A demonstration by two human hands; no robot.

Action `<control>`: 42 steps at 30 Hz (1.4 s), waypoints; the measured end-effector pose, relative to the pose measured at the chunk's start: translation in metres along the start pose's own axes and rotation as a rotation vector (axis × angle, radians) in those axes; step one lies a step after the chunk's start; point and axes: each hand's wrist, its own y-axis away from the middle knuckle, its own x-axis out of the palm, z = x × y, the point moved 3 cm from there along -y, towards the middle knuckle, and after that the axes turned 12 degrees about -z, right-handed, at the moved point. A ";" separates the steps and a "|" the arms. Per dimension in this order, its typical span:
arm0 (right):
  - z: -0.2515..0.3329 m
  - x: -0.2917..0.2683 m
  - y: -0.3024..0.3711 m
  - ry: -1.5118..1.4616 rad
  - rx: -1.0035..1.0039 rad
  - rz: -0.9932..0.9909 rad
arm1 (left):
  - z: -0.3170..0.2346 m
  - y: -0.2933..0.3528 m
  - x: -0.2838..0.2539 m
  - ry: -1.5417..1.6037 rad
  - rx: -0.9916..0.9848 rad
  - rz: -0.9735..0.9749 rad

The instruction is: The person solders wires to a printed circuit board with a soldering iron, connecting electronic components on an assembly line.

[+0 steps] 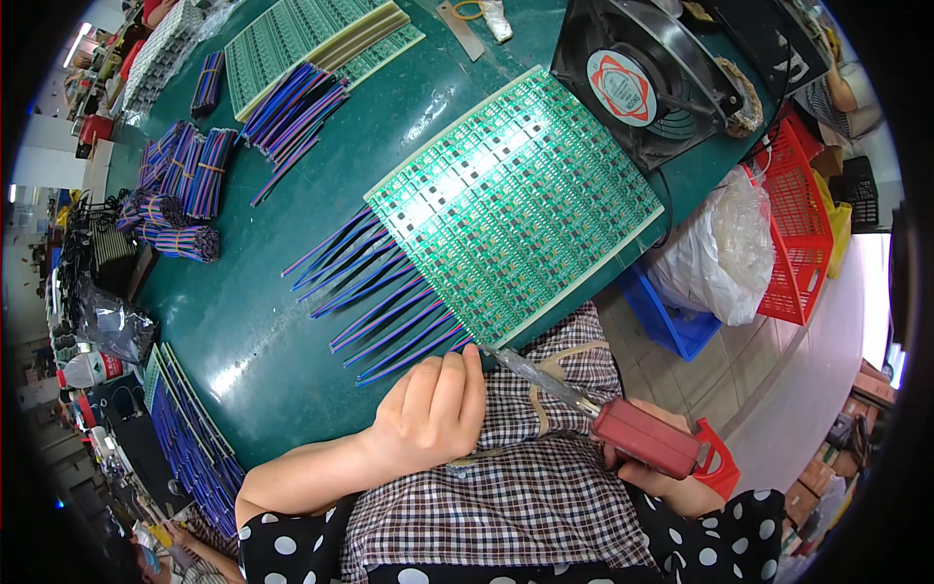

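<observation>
A large green circuit board panel [525,195] lies on the table, with blue, red and black wires [375,292] fanning out from its left edge. At the panel's near corner my left hand [431,407] is closed in a pinch, fingertips at the last of the wires; the wire end between them is mostly hidden. My right hand [666,479] is wrapped round the red handle of a soldering gun [644,438], partly hidden behind it. The gun's long grey shaft slants toward my left fingertips, and its tip is at the panel's corner.
A black fan [637,88] stands behind the panel. Stacked green panels [311,44], loose wires [292,117] and banded wire bundles [185,180] lie to the left. Wired boards [190,438] are at the near left. A blue crate [671,316], white bag [725,243] and red basket [798,219] stand at the right.
</observation>
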 end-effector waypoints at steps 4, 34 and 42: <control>0.008 0.001 -0.004 0.013 -0.098 -0.028 | 0.000 0.000 0.001 -0.010 0.028 -0.009; 0.002 -0.003 -0.005 -0.244 0.232 -0.212 | 0.003 -0.013 -0.012 0.015 -0.041 0.199; 0.003 -0.011 -0.024 -0.280 0.224 -0.299 | 0.101 -0.050 0.018 0.155 -0.510 0.128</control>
